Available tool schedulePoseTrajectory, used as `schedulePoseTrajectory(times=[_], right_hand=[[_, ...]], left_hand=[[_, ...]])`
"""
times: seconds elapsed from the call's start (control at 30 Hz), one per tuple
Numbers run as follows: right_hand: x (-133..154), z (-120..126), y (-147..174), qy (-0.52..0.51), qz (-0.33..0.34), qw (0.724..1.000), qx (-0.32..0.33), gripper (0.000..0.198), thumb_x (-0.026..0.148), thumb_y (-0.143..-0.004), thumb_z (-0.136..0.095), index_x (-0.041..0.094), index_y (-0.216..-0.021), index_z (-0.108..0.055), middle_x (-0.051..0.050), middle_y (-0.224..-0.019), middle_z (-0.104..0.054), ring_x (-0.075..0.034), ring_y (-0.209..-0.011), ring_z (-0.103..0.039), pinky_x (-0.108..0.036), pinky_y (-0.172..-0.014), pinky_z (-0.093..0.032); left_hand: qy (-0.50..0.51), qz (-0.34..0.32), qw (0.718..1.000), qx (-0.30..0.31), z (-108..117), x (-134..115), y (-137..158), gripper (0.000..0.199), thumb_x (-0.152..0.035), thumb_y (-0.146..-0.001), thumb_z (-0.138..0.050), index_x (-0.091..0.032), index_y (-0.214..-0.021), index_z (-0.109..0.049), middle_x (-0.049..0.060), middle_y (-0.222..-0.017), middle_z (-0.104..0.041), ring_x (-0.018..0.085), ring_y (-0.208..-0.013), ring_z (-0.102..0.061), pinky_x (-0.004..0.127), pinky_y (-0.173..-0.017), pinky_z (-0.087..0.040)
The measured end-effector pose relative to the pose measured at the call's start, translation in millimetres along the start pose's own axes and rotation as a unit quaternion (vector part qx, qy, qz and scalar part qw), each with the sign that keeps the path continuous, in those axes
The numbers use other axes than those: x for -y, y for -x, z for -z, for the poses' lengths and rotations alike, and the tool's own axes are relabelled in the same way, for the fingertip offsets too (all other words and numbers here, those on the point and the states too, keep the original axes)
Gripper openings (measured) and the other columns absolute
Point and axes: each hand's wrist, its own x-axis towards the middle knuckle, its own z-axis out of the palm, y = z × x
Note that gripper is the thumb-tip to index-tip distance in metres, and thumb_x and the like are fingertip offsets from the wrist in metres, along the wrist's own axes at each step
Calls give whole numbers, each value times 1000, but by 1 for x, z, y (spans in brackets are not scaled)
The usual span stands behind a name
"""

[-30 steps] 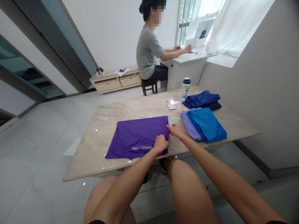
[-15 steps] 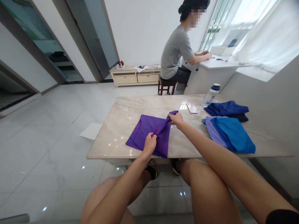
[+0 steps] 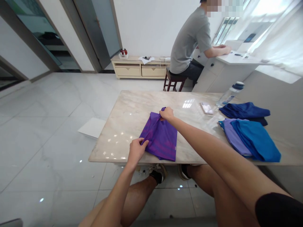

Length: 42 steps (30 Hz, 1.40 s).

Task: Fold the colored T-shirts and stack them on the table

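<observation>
A purple piece of clothing, partly folded, lies near the front edge of the marble-topped table. My left hand pinches its left edge, thumb on top. At the far edge my right hand is closed on a bunched bit of the same cloth. Between the two hands the left side of the fabric is pulled into creases. A small pale mark shows near its lower right corner. The exact type of garment cannot be made out.
Folded blue and lilac clothes lie at the right, with dark blue clothes behind. A clear bottle and a phone-like flat item stand nearby. A person sits beyond, at a white desk.
Both hands have moved left across the purple clothing, drawing the gripped part over to its left side. The view has shifted, so the table's right-hand items appear further right.
</observation>
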Motion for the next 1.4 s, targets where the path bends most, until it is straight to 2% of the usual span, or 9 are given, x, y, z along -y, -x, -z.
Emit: schedulePoseTrajectory(times=[0.27,0.43,0.5,0.67,0.8,0.93,1.13,1.27,1.4], right_hand=[[0,-31,0,16,35,997,68,30,23,-109,-52,9,-97,-76,-13,-72,-78,-23,-67,-78,-28,-65,-62],[-24,2,13,96,127,982,98,18,19,-100,-68,15,-83,-74,-15,-97,-81,-29,-102,-78,-31,-93,-59],[-44,23,31,209,245,939,118,6,17,-96,-73,16,-91,-76,-16,-108,-80,-31,-112,-74,-36,-103,-56],[-101,56,108,420,500,733,188,23,29,-103,-70,13,-119,-71,-21,-121,-71,-31,-103,-70,-45,-95,-58],[-122,56,156,405,541,673,300,33,29,-100,-73,14,-130,-69,-18,-127,-69,-29,-108,-71,-40,-93,-58],[-121,62,154,405,417,734,352,20,26,-104,-64,15,-113,-78,-15,-114,-78,-27,-103,-76,-34,-92,-56],[-126,78,101,155,86,971,160,9,10,-91,-75,14,-99,-78,-14,-103,-83,-26,-105,-79,-30,-95,-58],[-132,70,80,-1,-24,987,157,12,13,-96,-76,11,-107,-71,-12,-87,-81,-20,-84,-81,-28,-79,-66],[-133,56,71,-89,-69,975,192,8,16,-100,-76,12,-98,-69,-10,-86,-79,-15,-78,-79,-22,-70,-65]], left_hand=[[-47,27,998,-31,-2,24,-13,12,-30,-91,-73,-21,-93,-81,9,-93,-85,30,-91,-79,37,-84,-56],[-156,-63,980,-107,4,31,-11,19,-27,-99,-67,-20,-116,-73,10,-97,-78,30,-91,-75,44,-89,-58],[-200,-117,964,-132,5,34,-11,23,-26,-100,-65,-19,-122,-70,12,-107,-74,30,-96,-73,45,-89,-58],[-328,-170,919,-138,5,30,-15,19,-26,-104,-60,-17,-118,-68,14,-108,-71,33,-101,-70,43,-86,-57],[-395,-102,911,-61,7,6,-12,22,-23,-109,-49,-16,-108,-70,14,-102,-75,30,-94,-74,39,-82,-56],[-461,17,887,37,22,-16,12,26,-21,-109,-50,-14,-108,-75,19,-106,-78,35,-103,-78,39,-82,-57],[-400,-12,916,27,35,-18,15,29,-25,-105,-60,-9,-126,-72,24,-125,-77,35,-116,-77,41,-97,-57],[-210,29,977,-5,15,-18,-20,37,-28,-101,-67,-13,-134,-69,20,-125,-80,31,-120,-76,40,-107,-54],[-136,90,986,-18,2,-16,-49,29,-35,-95,-75,-13,-115,-76,19,-109,-83,35,-118,-76,40,-102,-54]])
